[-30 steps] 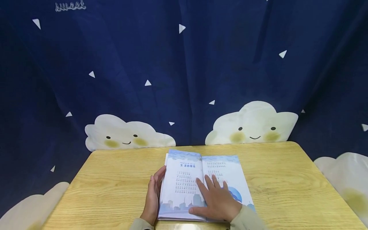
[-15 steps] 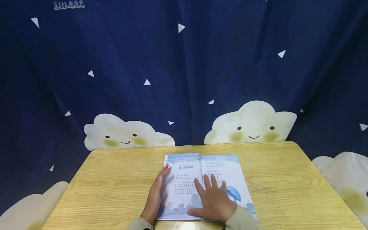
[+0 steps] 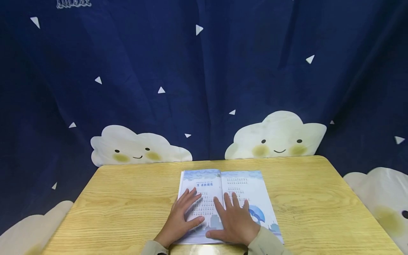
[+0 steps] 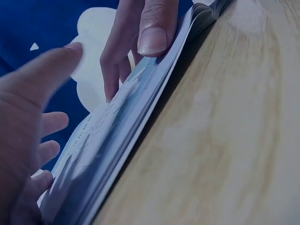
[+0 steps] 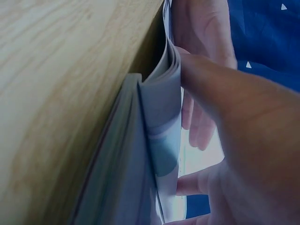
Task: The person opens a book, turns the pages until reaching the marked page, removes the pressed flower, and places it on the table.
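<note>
An open book lies on the wooden table, its pages printed with blue Chinese text, a pale skyline and a blue umbrella picture. Over the left page my left hand is spread, fingers straight and thumb out toward the spine. My right hand rests on the lower middle of the book beside the spine, fingers fanned and thumb across onto the left page. In the left wrist view the stacked page edges run below both hands. The right wrist view shows the pages curving up at the spine.
The light wooden table stretches out on both sides of the book. Behind it hangs a dark blue curtain with white triangles and smiling clouds, meeting the table's back edge.
My left hand has moved from the book's left edge rightward onto the left page, its fingers spreading. The left page has settled lower. My right hand has stayed nearly in place.
</note>
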Action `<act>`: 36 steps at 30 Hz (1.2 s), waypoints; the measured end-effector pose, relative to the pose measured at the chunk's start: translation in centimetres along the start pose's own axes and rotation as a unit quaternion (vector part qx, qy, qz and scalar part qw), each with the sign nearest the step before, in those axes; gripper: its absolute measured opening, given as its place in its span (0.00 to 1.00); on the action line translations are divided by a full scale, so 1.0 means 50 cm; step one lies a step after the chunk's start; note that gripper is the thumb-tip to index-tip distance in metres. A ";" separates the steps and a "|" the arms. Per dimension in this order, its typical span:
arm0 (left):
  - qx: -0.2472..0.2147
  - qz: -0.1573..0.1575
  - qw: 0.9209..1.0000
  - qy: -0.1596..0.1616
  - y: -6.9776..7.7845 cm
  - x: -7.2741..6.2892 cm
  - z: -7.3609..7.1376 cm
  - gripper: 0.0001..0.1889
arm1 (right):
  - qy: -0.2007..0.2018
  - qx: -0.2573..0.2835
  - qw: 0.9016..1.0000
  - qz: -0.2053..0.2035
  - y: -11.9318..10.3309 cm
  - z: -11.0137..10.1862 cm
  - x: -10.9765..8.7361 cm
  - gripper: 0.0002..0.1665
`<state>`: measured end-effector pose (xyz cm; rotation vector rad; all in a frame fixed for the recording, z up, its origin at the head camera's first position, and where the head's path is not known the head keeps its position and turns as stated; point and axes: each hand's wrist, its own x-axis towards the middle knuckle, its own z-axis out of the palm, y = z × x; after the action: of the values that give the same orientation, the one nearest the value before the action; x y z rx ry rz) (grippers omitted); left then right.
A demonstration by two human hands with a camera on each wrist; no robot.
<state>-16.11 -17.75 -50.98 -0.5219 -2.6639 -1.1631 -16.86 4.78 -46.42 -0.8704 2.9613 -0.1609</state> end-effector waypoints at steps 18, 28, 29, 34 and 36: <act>0.123 0.018 0.991 -0.049 0.003 -0.001 0.005 0.44 | -0.013 0.087 0.996 -0.009 0.021 -0.022 -0.002 0.61; 0.127 0.010 0.991 -0.051 0.006 0.002 0.008 0.43 | 0.012 0.145 0.989 -0.017 0.067 -0.046 -0.001 0.55; 0.126 0.008 0.991 -0.052 0.007 0.003 0.007 0.43 | 0.011 0.151 0.988 -0.012 0.073 -0.049 0.001 0.55; 0.129 -0.001 0.990 -0.056 0.008 0.003 0.008 0.43 | 0.004 0.175 0.984 0.022 0.105 -0.063 0.004 0.54; 0.130 -0.004 0.990 -0.057 0.008 0.002 0.009 0.43 | 0.002 0.183 0.982 0.036 0.121 -0.066 0.004 0.54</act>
<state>-16.06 -17.13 -50.99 -0.5454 -2.8583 -0.7916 -20.53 10.02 -43.86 -0.7101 2.8235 -0.6773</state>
